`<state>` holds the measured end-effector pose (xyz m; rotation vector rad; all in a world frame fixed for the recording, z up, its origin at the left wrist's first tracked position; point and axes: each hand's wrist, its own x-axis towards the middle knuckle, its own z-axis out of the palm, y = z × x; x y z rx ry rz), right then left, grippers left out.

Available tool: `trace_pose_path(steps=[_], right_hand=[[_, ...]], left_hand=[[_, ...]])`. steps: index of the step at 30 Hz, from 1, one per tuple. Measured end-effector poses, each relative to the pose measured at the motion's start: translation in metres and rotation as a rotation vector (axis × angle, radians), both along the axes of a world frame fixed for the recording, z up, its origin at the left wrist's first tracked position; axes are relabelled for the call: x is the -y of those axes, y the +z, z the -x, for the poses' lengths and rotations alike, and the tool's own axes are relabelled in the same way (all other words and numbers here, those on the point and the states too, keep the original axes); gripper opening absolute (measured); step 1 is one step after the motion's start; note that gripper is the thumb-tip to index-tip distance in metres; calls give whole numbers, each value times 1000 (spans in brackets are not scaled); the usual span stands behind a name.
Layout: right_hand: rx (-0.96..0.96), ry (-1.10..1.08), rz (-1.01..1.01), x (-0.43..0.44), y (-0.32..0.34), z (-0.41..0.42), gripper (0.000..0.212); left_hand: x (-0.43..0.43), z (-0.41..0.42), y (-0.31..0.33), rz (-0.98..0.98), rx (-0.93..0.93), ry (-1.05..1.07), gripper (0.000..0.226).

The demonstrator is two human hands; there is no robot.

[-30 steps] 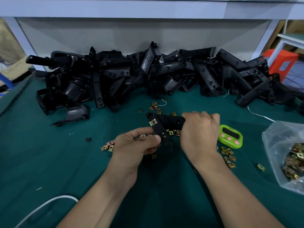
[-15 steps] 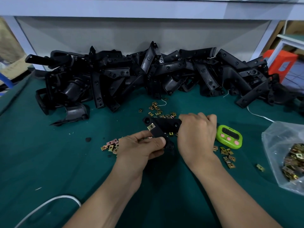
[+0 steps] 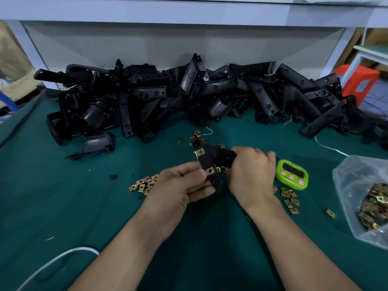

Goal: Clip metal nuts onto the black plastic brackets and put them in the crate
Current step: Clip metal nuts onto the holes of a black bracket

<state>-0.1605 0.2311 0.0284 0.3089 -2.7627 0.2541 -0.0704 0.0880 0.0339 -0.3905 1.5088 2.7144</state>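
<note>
Head view: a black bracket [image 3: 223, 157] is held just above the middle of the table [image 3: 63, 206], between both hands. Its long strip runs from far to near, leaning slightly rightward. It carries two clipped metal nuts, an upper nut [image 3: 199, 152] toward the far end and a lower nut [image 3: 210, 171] toward the near end. The left hand [image 3: 180, 189] grips the near end of the strip, with the thumb lying beside the lower nut and the fingers curled underneath. The right hand [image 3: 252, 175] is closed round the bracket's side arm, knuckles up.

Loose nuts [image 3: 144, 183] lie in a small cluster on the table just left of the left hand. More lie near the right wrist, others lie on the far side of the bracket, and a single one lies apart toward the bag. Along the far edge, against a grey panel, a pile of black brackets [image 3: 189, 97] spans nearly the table's width.

A green timer [image 3: 291, 174] with pink buttons sits just right of the right hand. At the right edge a clear plastic bag [image 3: 357, 185] holds many more nuts. A white cable [image 3: 52, 261] curves across the near left corner, and an orange stool [image 3: 361, 82] stands beyond the table at far right.
</note>
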Motion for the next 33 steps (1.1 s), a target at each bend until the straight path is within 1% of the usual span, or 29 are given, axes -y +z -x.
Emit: trace_pose_path(steps=[2,6,8,11,13,15,17,20,23,25,26,27,29,31,33], right_hand=[[10,9,-9,2,-1,-1,35],[50,27,-30,1,0,-2,25],[69,33,-13,2,1,-2,16],[82,57,-9,6,2,-5,8],[98,64,2,7,0,-5,8],[100,56,1,5,-1,-2,14],[71,44,4,3,-1,2,19],[14,-7,-23,2,4,1,20],[-23,9,-36,-2,17,-8,16],[55,102,39,-11,32,-17,10],[154,153,84,-19,42,-22,9],[283,196,126,-30,54,-26,14],[533,274,242,-63,79,-35,35],[655,326,426,-103,96,-43,49],[689,326,726,-145,103,-52,45]], left_hand=[[0,0,-3,-5,-5,18,19],[-7,-1,-4,48,-91,22,11],[-10,-1,-4,61,-117,45,12],[-13,0,-1,69,-142,76,7],[-12,0,2,72,-139,103,7],[-11,0,3,103,-115,131,5],[-10,-1,2,191,-69,154,13],[-13,-5,4,292,-51,187,28],[-17,-8,14,341,-65,243,29],[-16,-8,23,312,-53,252,27],[-15,-8,28,285,-37,246,28],[-15,-7,32,263,-20,239,27],[-21,-2,41,240,6,224,19],[-37,6,51,243,6,194,9],[-64,18,62,253,-2,137,7]])
